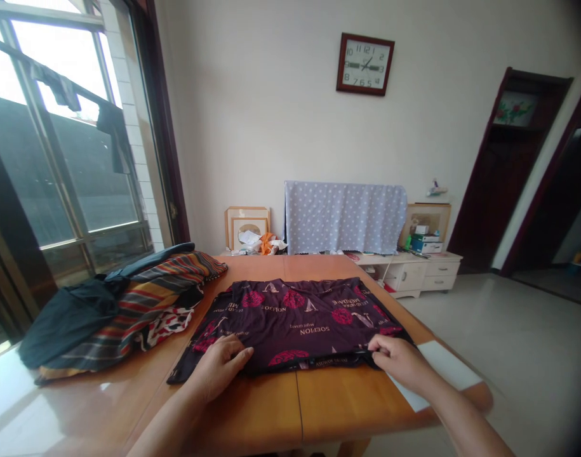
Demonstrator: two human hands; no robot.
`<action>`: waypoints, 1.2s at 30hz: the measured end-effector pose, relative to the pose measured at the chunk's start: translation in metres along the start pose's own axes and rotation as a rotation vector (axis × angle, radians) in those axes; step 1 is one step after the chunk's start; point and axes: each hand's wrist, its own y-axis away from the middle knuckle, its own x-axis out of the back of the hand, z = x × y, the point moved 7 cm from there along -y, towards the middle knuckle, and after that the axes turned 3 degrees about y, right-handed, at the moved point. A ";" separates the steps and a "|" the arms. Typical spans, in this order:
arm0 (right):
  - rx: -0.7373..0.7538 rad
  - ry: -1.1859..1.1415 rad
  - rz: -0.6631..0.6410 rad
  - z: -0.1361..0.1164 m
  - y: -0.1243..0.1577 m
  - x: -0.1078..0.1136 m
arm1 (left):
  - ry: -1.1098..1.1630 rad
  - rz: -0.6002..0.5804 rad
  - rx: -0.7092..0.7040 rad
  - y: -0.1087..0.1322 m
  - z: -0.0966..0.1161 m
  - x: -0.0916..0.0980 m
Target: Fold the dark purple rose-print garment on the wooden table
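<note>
A dark purple garment (290,324) with pink flower shapes and pale lettering lies spread flat on the wooden table (266,406). My left hand (226,360) rests at its near left part, fingers curled down against the cloth. At the near right part, my right hand (392,357) pinches the garment's near edge between thumb and fingers. Between the two hands the near edge is slightly parted, and an inner layer shows there.
A heap of clothes (123,311), striped and dark, lies on the table's left side. Pale sheet (445,374) at the right edge. Beyond the table stand a white cabinet (426,276) and a dotted blue cloth (345,216) over something. A clock (365,65) hangs above.
</note>
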 end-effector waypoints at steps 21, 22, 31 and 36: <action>-0.016 0.359 0.169 0.025 -0.024 -0.016 | -0.431 0.108 0.347 0.029 -0.051 0.030; -0.020 0.371 0.164 0.025 -0.021 -0.014 | -0.433 0.106 0.353 0.032 -0.051 0.032; -0.030 0.370 0.064 0.009 -0.021 -0.003 | -0.399 0.037 0.392 0.035 -0.046 0.044; 0.041 0.195 0.118 -0.038 -0.042 -0.004 | -0.402 0.114 0.363 0.018 -0.045 0.044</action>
